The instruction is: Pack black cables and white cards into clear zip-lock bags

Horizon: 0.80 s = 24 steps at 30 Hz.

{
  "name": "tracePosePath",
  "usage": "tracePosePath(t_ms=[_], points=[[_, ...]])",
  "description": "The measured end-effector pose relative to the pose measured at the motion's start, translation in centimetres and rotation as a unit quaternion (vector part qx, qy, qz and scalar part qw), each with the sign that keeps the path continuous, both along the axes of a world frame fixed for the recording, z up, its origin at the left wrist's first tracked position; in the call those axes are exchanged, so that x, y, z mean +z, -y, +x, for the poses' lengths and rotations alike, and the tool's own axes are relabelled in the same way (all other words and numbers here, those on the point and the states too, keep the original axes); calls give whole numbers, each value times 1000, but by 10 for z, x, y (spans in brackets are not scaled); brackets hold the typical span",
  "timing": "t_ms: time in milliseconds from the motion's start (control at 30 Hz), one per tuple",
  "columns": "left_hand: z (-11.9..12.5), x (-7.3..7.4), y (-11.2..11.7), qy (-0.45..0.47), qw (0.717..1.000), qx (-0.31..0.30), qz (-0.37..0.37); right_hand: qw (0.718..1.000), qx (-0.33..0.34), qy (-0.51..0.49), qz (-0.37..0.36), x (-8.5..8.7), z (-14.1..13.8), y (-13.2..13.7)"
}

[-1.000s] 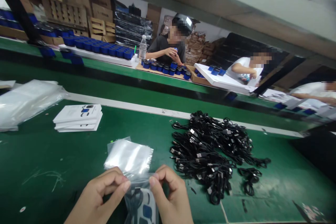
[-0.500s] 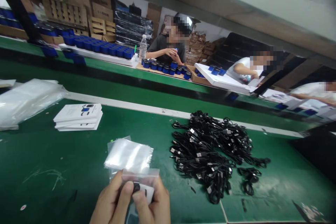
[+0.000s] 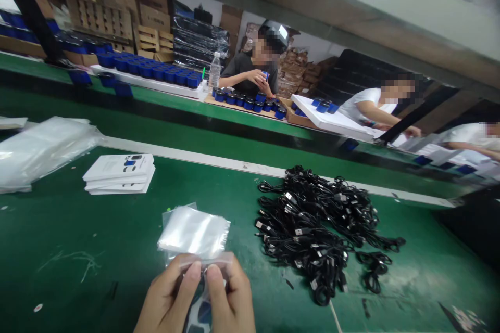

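At the bottom edge, my left hand (image 3: 170, 299) and my right hand (image 3: 230, 299) pinch the top of a small clear plastic bag (image 3: 203, 302). Both thumbs press side by side along its upper strip. Inside the bag I see a dark cable and a white card with blue print. Just beyond my fingers lies a small stack of empty clear bags (image 3: 194, 231) on the green table (image 3: 78, 234). A heap of coiled black USB cables (image 3: 312, 229) lies to the right of my hands.
A stack of white printed leaflets (image 3: 119, 173) lies at the left, beside a big pile of clear plastic bags (image 3: 37, 151). Across a green conveyor, three people sit at benches with trays of blue round items (image 3: 152, 70). Cardboard boxes stand behind.
My hands first held the bag's top corners apart, then came together. Now both thumbs press side by side on the bag's top strip, slightly lower in view.
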<state>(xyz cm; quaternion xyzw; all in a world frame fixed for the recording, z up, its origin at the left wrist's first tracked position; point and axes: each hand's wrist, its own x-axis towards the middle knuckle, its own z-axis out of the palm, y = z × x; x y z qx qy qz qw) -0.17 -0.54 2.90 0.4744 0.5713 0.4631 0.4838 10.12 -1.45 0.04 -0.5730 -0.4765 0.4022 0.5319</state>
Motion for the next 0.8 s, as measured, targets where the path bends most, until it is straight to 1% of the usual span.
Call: tracePosePath(t_ms=[100,133,200,300,433,500,600,667,733,800], points=[[-7,11,-7,15,996,-73,-45,997,68,-45,-1,3,8,-9],[-9,14,-8,16,995,-89,-51,995,82,-48,10,4,10,-11],[-13,16,-9,8,993,-109,-54,994,88,-39,45,6,11,-12],[-16,15,-7,-34,991,-121,-43,993,77,-6,93,9,9,-10],[-19,12,-6,-108,985,-133,9,988,48,52,140,14,7,-9],[-21,11,-5,-136,982,-126,26,986,60,63,143,17,10,-9],[-24,8,-6,-170,978,-113,48,983,101,83,131,18,17,-11],[-26,7,-8,-190,972,-122,66,972,105,143,153,18,20,-11],[-28,5,-9,-198,968,-130,79,947,93,227,207,17,20,-11],[-36,4,-8,-191,971,-121,71,927,102,266,245,17,19,-11]])
